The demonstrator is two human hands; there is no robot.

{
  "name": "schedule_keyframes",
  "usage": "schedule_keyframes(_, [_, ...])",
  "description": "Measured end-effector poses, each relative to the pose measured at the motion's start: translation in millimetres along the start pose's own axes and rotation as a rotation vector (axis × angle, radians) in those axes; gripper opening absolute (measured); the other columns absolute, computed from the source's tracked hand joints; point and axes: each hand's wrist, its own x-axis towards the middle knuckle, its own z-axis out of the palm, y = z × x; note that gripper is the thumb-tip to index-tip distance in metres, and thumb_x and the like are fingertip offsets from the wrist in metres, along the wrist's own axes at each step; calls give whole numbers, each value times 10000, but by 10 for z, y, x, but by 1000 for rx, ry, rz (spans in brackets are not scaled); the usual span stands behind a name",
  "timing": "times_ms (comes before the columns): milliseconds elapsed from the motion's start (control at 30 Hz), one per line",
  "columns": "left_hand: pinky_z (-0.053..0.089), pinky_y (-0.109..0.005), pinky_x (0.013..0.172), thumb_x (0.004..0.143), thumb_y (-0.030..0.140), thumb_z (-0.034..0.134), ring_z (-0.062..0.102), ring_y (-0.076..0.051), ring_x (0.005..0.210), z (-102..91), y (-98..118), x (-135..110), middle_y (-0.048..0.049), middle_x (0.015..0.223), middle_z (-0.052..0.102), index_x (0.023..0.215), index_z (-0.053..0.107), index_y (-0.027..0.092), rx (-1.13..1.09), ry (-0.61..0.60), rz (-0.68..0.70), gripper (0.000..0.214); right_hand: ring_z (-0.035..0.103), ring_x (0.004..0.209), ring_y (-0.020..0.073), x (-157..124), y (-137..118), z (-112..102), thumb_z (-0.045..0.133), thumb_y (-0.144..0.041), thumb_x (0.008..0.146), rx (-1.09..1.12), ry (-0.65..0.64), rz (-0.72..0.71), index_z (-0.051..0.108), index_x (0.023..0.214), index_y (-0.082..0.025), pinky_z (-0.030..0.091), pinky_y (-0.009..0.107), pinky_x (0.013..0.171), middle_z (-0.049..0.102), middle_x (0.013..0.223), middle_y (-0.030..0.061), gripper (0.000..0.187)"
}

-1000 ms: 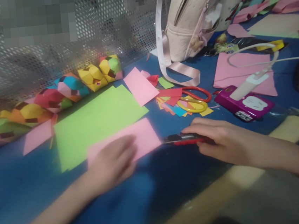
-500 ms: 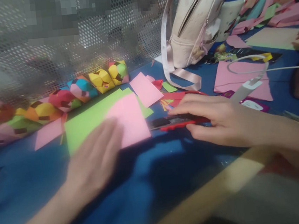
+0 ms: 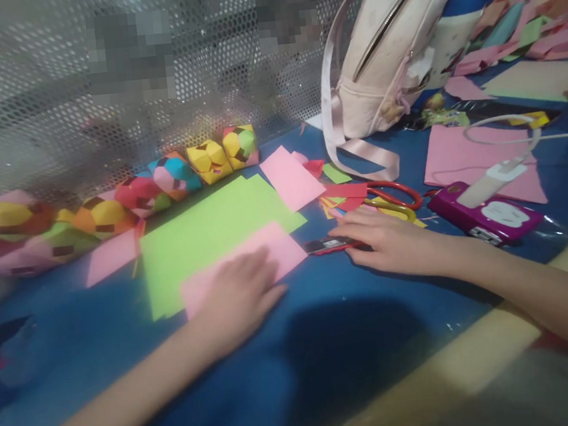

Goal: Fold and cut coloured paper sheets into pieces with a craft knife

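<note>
While the left hand lies open, palm down on the pink sheet, the right hand is closed on a cutter at its 9 o'clock, tip by the sheet's 3 o'clock corner. Green paper runs under the sheet, toward 11. Scissors at right hand's 12. Paper balls farther, left hand's 11. Bag beyond scissors, 12.

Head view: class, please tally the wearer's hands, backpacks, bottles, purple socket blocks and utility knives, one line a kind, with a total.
Utility knife: 1
Wearer's hands: 2 (left hand, right hand)
Backpack: 1
Bottle: 1
Purple socket block: 1
Total: 6
</note>
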Motion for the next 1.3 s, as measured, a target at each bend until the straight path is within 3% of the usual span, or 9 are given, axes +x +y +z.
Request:
schedule_keyframes(133, [460, -485, 1043, 1013, 377, 320, 500, -288, 1291, 39, -271, -132, -145, 1389, 548, 1244, 598, 147, -80, 60, 156, 428, 639, 933, 269, -7, -19, -25, 490, -227, 890, -36, 3, -9, 665, 1091, -141, 524, 450, 830, 673, 1065, 155, 280])
schedule_keyframes(300, [325, -488, 1153, 1008, 366, 353, 343, -251, 1415, 241, -526, -378, -77, 1516, 407, 1445, 394, 250, -177, 104, 180, 454, 607, 1094, 295, 123, -189, -49, 505, -322, 928, -77, 32, -126, 642, 1146, -110, 490, 464, 928, 644, 1206, 179, 333])
schedule_keyframes(433, [238, -484, 1184, 1008, 394, 349, 248, -246, 1458, 285, -552, -444, -57, 1569, 304, 1513, 240, 278, -157, 48, 231, 530, 481, 1301, 283, 328, -387, 21, 484, -440, 952, -19, -109, -274, 544, 1308, -71, 405, 441, 1061, 546, 1378, 188, 517])
schedule_keyframes(600, [122, -497, 1199, 983, 501, 363, 153, -259, 1483, 216, -541, -460, -70, 1603, 173, 1540, 75, 277, -117, -168, 271, 667, 342, 1408, 295, 380, -404, 160, 441, -553, 944, 62, -349, -279, 406, 1427, -16, 295, 469, 1147, 395, 1488, 216, 723])
schedule_keyframes(700, [57, -486, 1203, 976, 537, 349, 109, -256, 1490, 201, -573, -509, -65, 1611, 122, 1541, 49, 285, -122, -210, 264, 687, 282, 1435, 294, 339, -359, 183, 418, -548, 954, 85, -374, -271, 375, 1445, -16, 251, 484, 1168, 339, 1519, 208, 726])
schedule_keyframes(900, [-25, -432, 1205, 979, 530, 352, 81, -235, 1493, 208, -633, -621, -45, 1614, 105, 1541, 73, 292, -109, -202, 262, 671, 299, 1431, 269, 331, -349, 127, 424, -546, 954, 106, -391, -244, 380, 1453, -63, 236, 483, 1174, 366, 1513, 183, 696])
schedule_keyframes(1067, [61, -453, 1215, 962, 517, 417, 154, -242, 1481, 107, -745, -772, -21, 1603, 168, 1534, 106, 324, -149, -256, 202, 680, 282, 1439, 269, 303, -314, 78, 426, -543, 955, 127, -398, -212, 376, 1455, -54, 203, 480, 1188, 360, 1516, 182, 701])
schedule_keyframes(1167, [245, -429, 1191, 973, 468, 412, 282, -237, 1446, -22, -838, -811, 26, 1579, 265, 1487, 292, 370, -216, -261, 123, 537, 301, 1429, 286, 266, -259, 19, 469, -539, 936, 143, -380, -180, 398, 1453, -93, 221, 495, 1181, 365, 1519, 162, 687])
schedule_keyframes(1300, [446, -404, 1080, 1010, 398, 316, 446, -224, 1354, -113, -874, -629, 53, 1507, 421, 1347, 515, 392, -348, -104, 38, 392, 421, 1358, 310, 199, -148, -151, 542, -387, 910, 99, -299, -108, 467, 1414, -158, 384, 490, 1091, 441, 1485, 136, 559])
